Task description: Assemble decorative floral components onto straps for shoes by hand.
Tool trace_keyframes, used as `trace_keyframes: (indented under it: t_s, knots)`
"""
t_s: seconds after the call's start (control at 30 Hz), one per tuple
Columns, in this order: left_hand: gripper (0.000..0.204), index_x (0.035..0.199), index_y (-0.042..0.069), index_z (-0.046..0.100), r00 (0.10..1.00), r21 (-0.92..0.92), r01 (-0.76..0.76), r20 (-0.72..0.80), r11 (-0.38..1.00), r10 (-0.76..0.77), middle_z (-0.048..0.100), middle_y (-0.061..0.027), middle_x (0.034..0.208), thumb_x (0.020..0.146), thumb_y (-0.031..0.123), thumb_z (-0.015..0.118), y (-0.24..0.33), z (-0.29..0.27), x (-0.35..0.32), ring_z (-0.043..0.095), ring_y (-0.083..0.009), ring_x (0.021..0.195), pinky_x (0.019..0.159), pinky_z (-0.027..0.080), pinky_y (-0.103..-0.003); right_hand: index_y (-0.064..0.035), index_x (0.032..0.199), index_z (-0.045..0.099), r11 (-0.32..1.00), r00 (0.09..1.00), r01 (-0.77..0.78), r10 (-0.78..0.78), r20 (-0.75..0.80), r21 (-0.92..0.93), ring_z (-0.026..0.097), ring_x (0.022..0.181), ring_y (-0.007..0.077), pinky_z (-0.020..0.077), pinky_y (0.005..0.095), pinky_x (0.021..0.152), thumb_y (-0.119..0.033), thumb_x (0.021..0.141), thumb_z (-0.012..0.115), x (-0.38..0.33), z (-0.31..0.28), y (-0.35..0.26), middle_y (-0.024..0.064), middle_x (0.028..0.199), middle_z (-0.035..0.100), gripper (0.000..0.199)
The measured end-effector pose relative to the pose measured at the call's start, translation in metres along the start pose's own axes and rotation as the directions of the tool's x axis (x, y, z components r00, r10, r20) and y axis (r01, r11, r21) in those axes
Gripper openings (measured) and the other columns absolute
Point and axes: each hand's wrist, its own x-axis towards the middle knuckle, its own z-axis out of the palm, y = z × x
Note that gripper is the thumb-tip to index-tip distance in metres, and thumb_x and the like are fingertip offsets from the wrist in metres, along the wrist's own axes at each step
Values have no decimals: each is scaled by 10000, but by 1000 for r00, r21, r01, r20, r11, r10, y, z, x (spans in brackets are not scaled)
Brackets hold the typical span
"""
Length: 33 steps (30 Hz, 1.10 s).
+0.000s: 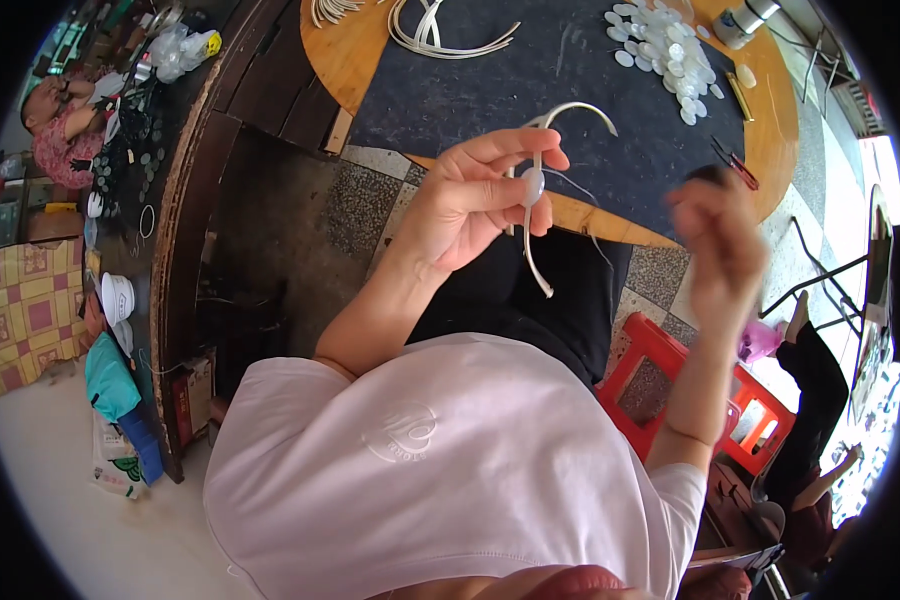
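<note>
My left hand (470, 200) is closed on a thin, pale curved band (582, 106), shaped like a headband, and holds it up above the near edge of the table. Against the band, between thumb and fingers, sits a translucent white oval disc (534, 187). A fine wire or thread (598, 215) trails from near the disc down to the right. My right hand (718, 235) is raised at the table's right side, smeared by motion, so its fingers and anything in them cannot be made out. A dark blurred shape (707, 175) shows at its fingertips.
On the dark mat (440, 110) of the round wooden table lie a pile of oval discs (670, 55), more curved bands (450, 50) and red-handled pliers (738, 168). A red plastic stool (645, 375) stands to my right. At left, another person (65, 135) sits behind a dark workbench (185, 190).
</note>
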Motion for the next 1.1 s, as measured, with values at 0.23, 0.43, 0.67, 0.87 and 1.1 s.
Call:
trace_keyframes:
  t_s: [0.23,0.43,0.67,0.87,1.1]
  knots:
    - [456,1259,31,446,968,-587,139,252,798,18,455,-155,1202,817,-84,444,-28,5,-12,589,-183,611,562,515,-270,20,822,618,986,992,69,-51,-118,153,511,573,133,383,205,521,71,738,603,-43,67,-47,79,676,525,100]
    - [532,1281,43,427,897,-726,243,421,643,137,431,-136,1212,786,-143,372,-36,3,-15,572,-174,566,529,507,-271,27,853,623,995,988,94,-91,-127,19,460,445,129,332,224,406,78,740,592,-48,77,-56,56,572,484,128]
    - [573,1299,47,404,851,-764,330,494,554,175,408,-130,1195,767,-158,349,-38,2,-15,566,-173,557,519,510,-284,31,884,623,996,993,93,-94,-66,-14,428,406,132,305,246,376,83,733,584,-48,73,-62,55,535,444,164]
    - [582,1303,46,397,849,-768,334,497,546,180,402,-133,1201,762,-160,344,-38,2,-15,569,-178,568,520,512,-288,31,905,623,995,992,97,-96,-80,15,424,406,133,298,252,373,92,726,579,-48,74,-61,53,532,427,194]
    - [595,1306,49,393,832,-755,348,522,556,187,398,-133,1208,754,-165,337,-39,2,-14,567,-175,563,516,511,-281,31,909,622,996,995,89,-89,-52,-13,427,410,135,306,251,375,95,728,578,-47,71,-62,54,538,428,197]
